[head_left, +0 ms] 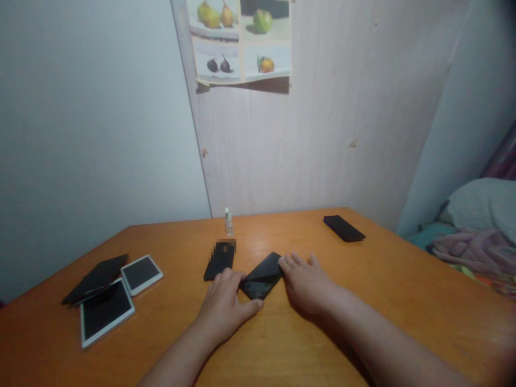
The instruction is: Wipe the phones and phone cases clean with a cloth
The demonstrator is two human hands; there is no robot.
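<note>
A black smartphone (263, 277) lies screen up and slanted on the table between my hands. My left hand (224, 303) takes it by the near left end, thumb at the near edge and forefinger at the left edge. The fingers of my right hand (304, 277) are stretched out and spread, palm down, with the tips at the phone's right edge. Just beyond my left hand is a second black phone-like object (221, 260), its far end blurred out by pixels.
On the left lie two white-framed tablets (107, 310) (142, 274) and a dark folding case (97, 277). A small clear bottle (229, 222) stands near the back edge of the wooden table (177, 328). At the back right rests a black flat case (344, 228). Bedding (475, 247) is beyond the right edge.
</note>
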